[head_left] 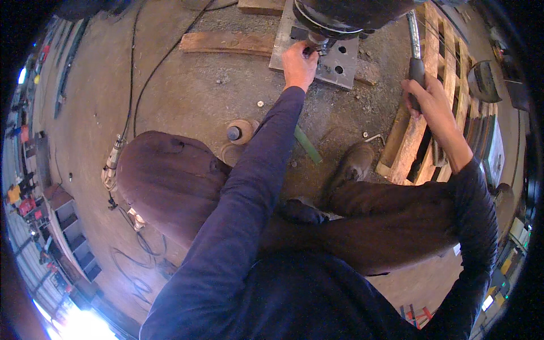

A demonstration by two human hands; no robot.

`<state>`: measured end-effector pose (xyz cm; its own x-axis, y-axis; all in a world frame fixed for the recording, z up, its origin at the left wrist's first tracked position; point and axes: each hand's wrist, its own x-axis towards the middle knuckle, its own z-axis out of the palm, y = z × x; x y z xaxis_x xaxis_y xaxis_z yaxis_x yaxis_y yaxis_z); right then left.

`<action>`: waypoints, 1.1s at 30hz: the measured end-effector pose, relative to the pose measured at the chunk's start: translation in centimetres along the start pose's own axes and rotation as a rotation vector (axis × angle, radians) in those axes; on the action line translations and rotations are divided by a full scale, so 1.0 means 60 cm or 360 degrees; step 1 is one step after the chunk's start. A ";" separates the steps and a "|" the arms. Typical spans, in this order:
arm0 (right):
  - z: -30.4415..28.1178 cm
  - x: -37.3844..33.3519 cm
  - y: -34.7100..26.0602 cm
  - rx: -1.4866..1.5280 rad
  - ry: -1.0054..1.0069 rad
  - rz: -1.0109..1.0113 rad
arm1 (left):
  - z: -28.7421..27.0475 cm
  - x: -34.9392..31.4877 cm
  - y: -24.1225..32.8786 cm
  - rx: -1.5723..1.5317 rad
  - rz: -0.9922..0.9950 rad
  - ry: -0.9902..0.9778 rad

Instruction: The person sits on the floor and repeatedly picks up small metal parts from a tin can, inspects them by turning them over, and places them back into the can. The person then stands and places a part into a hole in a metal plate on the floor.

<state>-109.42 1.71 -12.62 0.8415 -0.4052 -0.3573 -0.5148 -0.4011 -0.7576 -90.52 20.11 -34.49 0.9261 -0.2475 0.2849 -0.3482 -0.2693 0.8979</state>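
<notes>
A grey steel plate (348,75) with round holes lies ahead of me. Over it hangs a dark, rounded machine body (362,8), with a shiny metal tip (323,46) pointing down at the plate. My left hand (299,67) is at the plate, fingers bent and closed beside that tip; what they hold, if anything, is hidden. To the right, my right hand (433,99) is wrapped round the black grip of a metal lever (415,42), whose bare shaft runs upward out of the grip.
Wooden boards (226,42) lie by the plate. A wooden pallet (405,144) stands on the right, with a hex key (374,137) near its edge. A green strip (307,145) and a small container (241,131) are on the floor. Further left are a power tool (112,164) and a cable (133,62).
</notes>
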 end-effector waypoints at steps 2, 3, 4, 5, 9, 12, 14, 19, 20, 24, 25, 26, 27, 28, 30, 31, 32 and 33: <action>0.011 -0.009 -0.010 -0.0004 0.0056 0.0067 | -0.003 -0.006 -0.002 0.0059 -0.0068 0.0007; 0.015 -0.010 -0.014 -0.0005 0.0080 0.0095 | -0.004 -0.003 -0.003 0.0139 0.0012 0.0078; 0.013 -0.006 -0.015 -0.0002 0.0061 0.0061 | -0.005 0.000 -0.004 0.0221 0.0090 0.0151; 0.007 -0.005 -0.013 0.0004 0.0054 0.0037 | -0.003 0.000 -0.003 0.0295 0.0175 0.0210; 0.003 0.018 -0.004 -0.0109 -0.0039 0.0049 | -0.011 0.004 -0.006 0.0360 0.0135 -0.0008; 0.009 0.062 0.028 -0.0146 -0.0077 -0.0028 | -0.013 0.019 -0.024 0.0449 0.0260 -0.0095; 0.012 0.081 0.037 -0.0097 -0.0124 -0.0124 | -0.023 0.029 -0.042 0.0491 0.0241 -0.0091; 0.019 0.164 0.106 -0.0035 -0.0012 -0.0270 | -0.027 0.039 -0.036 0.0547 0.0332 -0.0294; 0.019 0.183 0.120 -0.0072 0.0054 -0.0304 | -0.027 0.043 -0.036 0.0565 0.0381 -0.0335; 0.016 0.220 0.126 -0.0354 0.0216 -0.0491 | -0.030 0.050 -0.046 0.0503 0.0130 -0.0405; 0.017 0.228 0.128 -0.0395 0.0270 -0.0537 | -0.033 0.048 -0.046 0.0608 0.0117 -0.0460; 0.021 0.239 0.133 -0.0439 0.0323 -0.0583 | -0.033 0.046 -0.046 0.0583 0.0089 -0.0462; 0.020 0.250 0.136 -0.0484 0.0375 -0.0629 | -0.033 0.046 -0.046 0.0558 0.0060 -0.0464; 0.016 0.261 0.139 -0.0453 0.0338 -0.0593 | -0.034 0.045 -0.046 0.0533 0.0032 -0.0463; 0.007 0.289 0.135 -0.0391 0.0265 -0.0525 | -0.034 0.032 -0.039 0.0515 0.0016 -0.0400; -0.001 0.302 0.135 -0.0466 0.0350 -0.0626 | -0.032 0.026 -0.034 0.0565 0.0062 -0.0382; -0.012 0.321 0.151 -0.0548 0.0445 -0.0723 | -0.021 0.029 -0.032 0.0607 0.0115 -0.0364; -0.020 0.342 0.148 -0.0631 0.0525 -0.0846 | -0.021 0.036 -0.045 0.0552 0.0103 -0.0375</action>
<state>-96.95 -11.15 -26.02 0.9330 -0.2742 0.2331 -0.1243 -0.8533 -0.5063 -87.42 21.46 -35.89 0.8562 -0.4693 0.2163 -0.4701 -0.5336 0.7030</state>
